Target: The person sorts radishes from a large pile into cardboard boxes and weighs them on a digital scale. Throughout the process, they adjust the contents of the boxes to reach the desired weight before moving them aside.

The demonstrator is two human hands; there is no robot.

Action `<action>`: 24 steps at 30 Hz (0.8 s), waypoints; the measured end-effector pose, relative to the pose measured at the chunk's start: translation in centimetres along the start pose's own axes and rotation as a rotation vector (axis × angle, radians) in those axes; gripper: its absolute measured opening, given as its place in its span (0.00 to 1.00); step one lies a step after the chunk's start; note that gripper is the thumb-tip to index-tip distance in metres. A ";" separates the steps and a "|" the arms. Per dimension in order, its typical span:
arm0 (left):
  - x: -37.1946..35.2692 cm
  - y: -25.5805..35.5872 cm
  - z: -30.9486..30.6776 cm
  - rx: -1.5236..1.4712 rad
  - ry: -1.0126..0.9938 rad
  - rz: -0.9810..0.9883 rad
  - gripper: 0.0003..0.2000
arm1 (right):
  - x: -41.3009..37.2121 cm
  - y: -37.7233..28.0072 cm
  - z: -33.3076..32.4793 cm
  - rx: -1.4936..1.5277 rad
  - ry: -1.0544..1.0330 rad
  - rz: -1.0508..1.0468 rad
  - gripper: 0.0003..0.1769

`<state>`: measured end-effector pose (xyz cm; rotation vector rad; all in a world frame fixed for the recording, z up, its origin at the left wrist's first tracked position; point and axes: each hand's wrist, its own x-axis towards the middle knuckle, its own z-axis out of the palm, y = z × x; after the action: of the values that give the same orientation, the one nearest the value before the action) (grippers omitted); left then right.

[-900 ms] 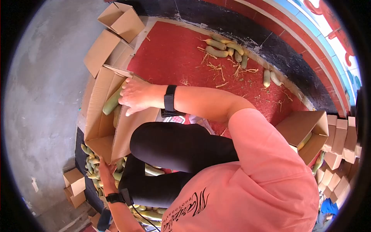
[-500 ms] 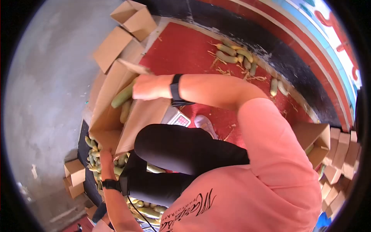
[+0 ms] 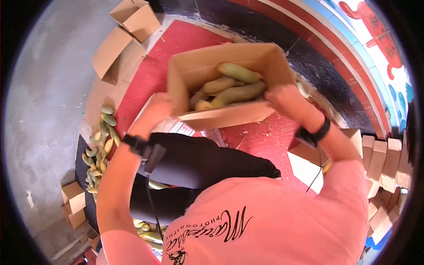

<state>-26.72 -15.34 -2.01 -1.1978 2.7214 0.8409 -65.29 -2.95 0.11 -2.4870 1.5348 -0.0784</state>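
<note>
An open cardboard box [image 3: 229, 118] is held up in front of my knees, over the red mat [image 3: 145, 75]. Several green-yellow gourds [image 3: 238, 93] lie inside it. At the box's left end, my left hand [image 3: 155, 110] is closed on the wall near the lower corner. My right hand [image 3: 287, 100] grips the opposite end, its fingers slightly blurred. Below the box, next to my left hand, part of a white scale [image 3: 182, 128] shows; the box hides the rest.
More gourds [image 3: 106, 132] lie in a pile at the left. Empty cardboard boxes [image 3: 137, 21] stand at the upper left, with another open box [image 3: 304, 154] at the right. Folded cartons [image 3: 388, 163] are stacked at the far right, near the wall.
The box has moved right and up from the left side, now held level between both hands. My right hand has let go of a gourd and taken the box's right end.
</note>
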 end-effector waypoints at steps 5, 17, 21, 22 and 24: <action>6.8 10.8 6.5 -0.207 -0.351 -0.215 0.13 | -13.0 1.9 1.4 -0.086 -0.049 0.254 0.06; -5.6 14.6 -3.3 -0.468 0.188 -0.146 0.13 | -17.2 6.1 2.4 -0.126 0.072 0.529 0.05; -12.4 13.8 -4.0 -0.240 0.454 -0.347 0.11 | -6.2 -0.5 -2.3 -0.064 0.184 0.349 0.11; -14.1 13.4 -3.8 -0.235 0.483 -0.373 0.11 | -4.2 -2.5 -3.3 0.003 0.184 0.224 0.12; -17.4 12.4 -2.8 -0.014 0.622 -0.328 0.10 | -0.8 -7.3 -5.7 0.264 0.204 0.011 0.14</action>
<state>-22.74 1.70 10.51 -2.1323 2.7933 0.5048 -60.19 0.04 7.22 -2.3181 1.5006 -0.5130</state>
